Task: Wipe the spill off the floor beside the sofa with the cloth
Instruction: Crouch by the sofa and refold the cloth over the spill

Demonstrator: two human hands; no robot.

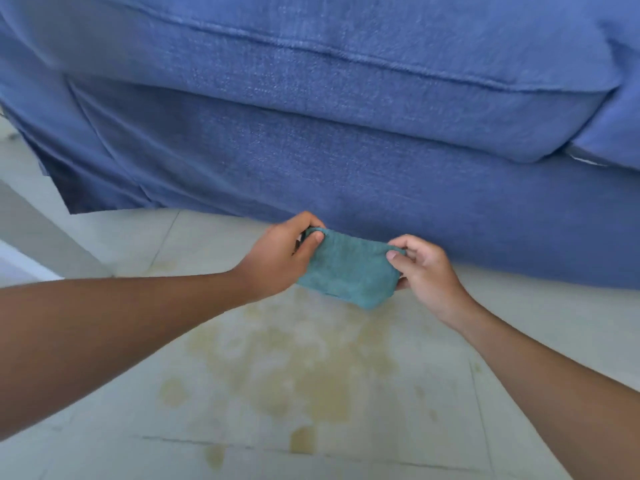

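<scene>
Head view: cloth held above the spill

Nearest us, a yellowish spill [298,362] spreads over the pale tiled floor [450,427]. Above its far edge we hold a folded teal cloth [346,271], clear of the tiles. Our left hand [277,258] and right hand [426,271] each have fingers clamped on one end. Beyond stands the blue sofa [346,116].

Off-task items: grey slanted band [45,233] at left edge, running diagonally. White surface [17,268] just below it, touching. Both too blurred to identify. Far right: loose blue cushion [620,109], white strip [588,160] showing at its lower edge. Small dark object [8,135] far left, unidentifiable.
</scene>
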